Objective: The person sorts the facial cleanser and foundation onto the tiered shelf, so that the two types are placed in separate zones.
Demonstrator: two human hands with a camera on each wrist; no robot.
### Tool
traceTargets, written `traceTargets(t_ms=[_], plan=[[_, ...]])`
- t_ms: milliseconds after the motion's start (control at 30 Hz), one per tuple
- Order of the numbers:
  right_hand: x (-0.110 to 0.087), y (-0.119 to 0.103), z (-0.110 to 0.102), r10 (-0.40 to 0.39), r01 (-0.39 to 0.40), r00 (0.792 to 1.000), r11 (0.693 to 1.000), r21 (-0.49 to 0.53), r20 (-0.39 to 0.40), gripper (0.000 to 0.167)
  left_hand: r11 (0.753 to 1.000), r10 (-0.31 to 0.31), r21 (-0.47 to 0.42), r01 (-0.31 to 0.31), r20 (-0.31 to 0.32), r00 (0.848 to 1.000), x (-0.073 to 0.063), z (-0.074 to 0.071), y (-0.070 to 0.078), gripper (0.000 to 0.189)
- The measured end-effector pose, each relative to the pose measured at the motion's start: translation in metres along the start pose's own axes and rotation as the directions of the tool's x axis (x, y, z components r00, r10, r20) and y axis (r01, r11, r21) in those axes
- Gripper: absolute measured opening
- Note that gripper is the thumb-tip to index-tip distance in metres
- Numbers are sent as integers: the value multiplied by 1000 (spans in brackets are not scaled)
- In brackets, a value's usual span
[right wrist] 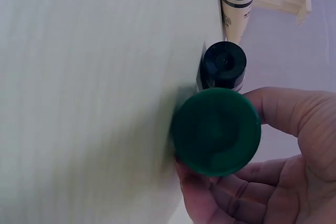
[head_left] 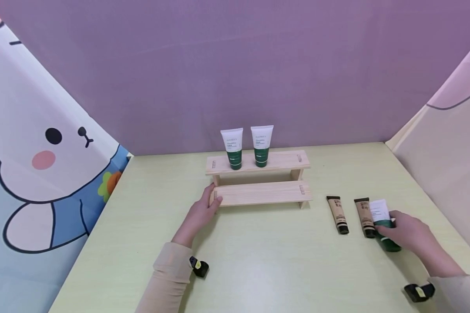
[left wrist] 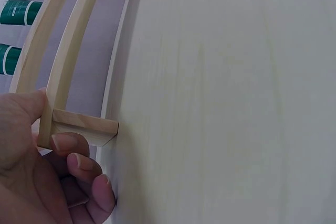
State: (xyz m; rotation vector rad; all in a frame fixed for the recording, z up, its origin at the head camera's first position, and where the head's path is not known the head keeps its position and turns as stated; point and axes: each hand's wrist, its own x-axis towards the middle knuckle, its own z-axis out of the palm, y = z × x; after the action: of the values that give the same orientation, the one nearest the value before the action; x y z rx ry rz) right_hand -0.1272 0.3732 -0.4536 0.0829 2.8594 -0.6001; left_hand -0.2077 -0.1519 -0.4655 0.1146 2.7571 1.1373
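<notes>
A two-tier wooden rack (head_left: pixel 264 193) stands on the table. My left hand (head_left: pixel 199 211) pinches the left end of its lower shelf; in the left wrist view the thumb lies over the board and curled fingers sit under it. Two white-and-green tubes, one on the left (head_left: pixel 233 148) and one on the right (head_left: pixel 261 145), stand cap down on the upper shelf. At the right, my right hand (head_left: pixel 409 230) grips a third white-and-green tube (head_left: pixel 380 211) between thumb and fingers. Its green cap (right wrist: pixel 217 132) faces the right wrist camera.
Two smaller beige tubes with black caps, one nearer the rack (head_left: pixel 337 215) and one beside the gripped tube (head_left: pixel 364 217), lie on the pale table (head_left: pixel 258 261). A purple cloth wall (head_left: pixel 258 65) closes the back, and printed cloth (head_left: pixel 55 187) hangs at the left.
</notes>
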Motion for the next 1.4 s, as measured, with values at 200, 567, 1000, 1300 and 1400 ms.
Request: traceTargets(t_ms=[200,567,1000,1300,1400], plan=[[-6,-4,-1,-33,37,996,998,45,-84,69,1000,3,9,-3,-14,1000,0,-1,0,62],[-13,-27,-9,-58,78,977,993,90,-205,67,1000,6,20,-6,-22,1000,-1,-1,0,61],[-13,-56,-9,-127,167,941,981,103,-314,60,1000,8,13,-8,-10,1000,-1,0,1,62],[-13,-70,-8,-155,205,932,971,123,-327,56,1000,13,11,-13,-14,1000,-2,0,2,61],[-11,-75,-8,-161,214,936,966,142,-312,57,1000,8,11,-8,-12,1000,-2,0,2,61]])
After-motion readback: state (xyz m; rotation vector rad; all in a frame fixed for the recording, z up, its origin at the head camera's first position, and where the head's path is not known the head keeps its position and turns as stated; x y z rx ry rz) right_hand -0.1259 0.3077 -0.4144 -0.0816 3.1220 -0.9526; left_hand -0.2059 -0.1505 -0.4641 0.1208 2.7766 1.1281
